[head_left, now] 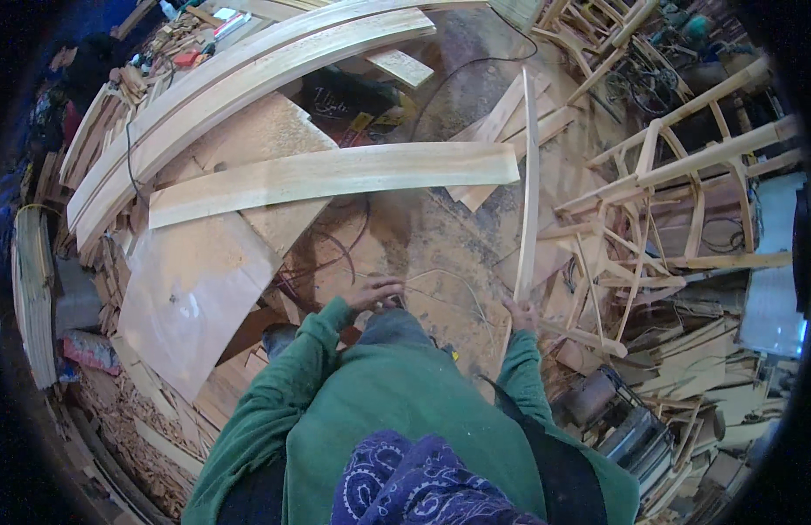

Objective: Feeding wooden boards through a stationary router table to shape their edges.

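Observation:
My right hand (521, 314) grips the near end of a long, narrow wooden strip (530, 166). The strip stretches away from me, its far end near some pale boards on the floor. Over my knee, my left hand (376, 293) has its fingers stretched out with nothing seen in them. Ahead of both hands a wide pale plank (335, 173) lies crosswise, its left part over a plywood sheet (287, 223). The right end of this plank comes close to the strip.
Long planks (248, 74) lie at the far left. Chair-like wooden frames (650, 192) crowd the right side. A dark machine (620, 424) stands low at the right, near offcuts (698, 359). A hose (335, 254) and cables cross the dusty floor.

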Demonstrator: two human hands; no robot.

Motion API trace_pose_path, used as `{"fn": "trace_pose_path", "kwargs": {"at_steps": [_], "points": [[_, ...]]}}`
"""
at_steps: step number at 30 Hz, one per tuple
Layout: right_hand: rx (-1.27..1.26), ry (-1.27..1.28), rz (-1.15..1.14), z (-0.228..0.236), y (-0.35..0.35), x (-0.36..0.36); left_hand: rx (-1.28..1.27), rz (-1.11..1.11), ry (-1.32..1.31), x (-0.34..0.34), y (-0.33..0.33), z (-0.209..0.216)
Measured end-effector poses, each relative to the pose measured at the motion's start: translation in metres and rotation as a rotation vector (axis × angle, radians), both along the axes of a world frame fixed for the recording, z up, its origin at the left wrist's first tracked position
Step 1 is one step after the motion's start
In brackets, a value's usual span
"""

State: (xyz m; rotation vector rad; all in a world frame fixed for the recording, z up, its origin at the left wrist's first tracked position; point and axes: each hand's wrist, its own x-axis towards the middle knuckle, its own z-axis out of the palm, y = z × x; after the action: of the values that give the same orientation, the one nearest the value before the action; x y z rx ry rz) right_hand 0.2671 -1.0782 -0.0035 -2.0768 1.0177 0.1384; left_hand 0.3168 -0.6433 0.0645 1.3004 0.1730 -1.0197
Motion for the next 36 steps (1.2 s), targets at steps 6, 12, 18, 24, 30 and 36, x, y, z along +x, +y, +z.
{"fn": "trace_pose_path", "kwargs": {"at_steps": [6,12,18,24,30,36], "points": [[0.329,-0.193,0.115,-0.150,-0.037,0.023,0.006,0.380,0.395,-0.045,0.048,-0.073],[0.340,-0.246,-0.002,-0.068,-0.113,0.190,-0.098,0.492,0.475,-0.062,0.057,-0.089],[-0.091,-0.481,0.716,0.067,0.039,0.281,0.179,0.546,0.002,-0.086,0.063,-0.071],[-0.339,-0.759,1.311,0.081,0.249,0.243,0.063,0.764,0.405,-0.104,0.068,-0.062],[-0.689,-0.263,1.518,0.068,0.334,0.261,0.156,0.823,0.438,-0.115,0.064,-0.036],[-0.891,-0.699,1.412,0.020,0.333,0.287,-0.106,0.736,0.437,-0.111,0.067,-0.056]]}}
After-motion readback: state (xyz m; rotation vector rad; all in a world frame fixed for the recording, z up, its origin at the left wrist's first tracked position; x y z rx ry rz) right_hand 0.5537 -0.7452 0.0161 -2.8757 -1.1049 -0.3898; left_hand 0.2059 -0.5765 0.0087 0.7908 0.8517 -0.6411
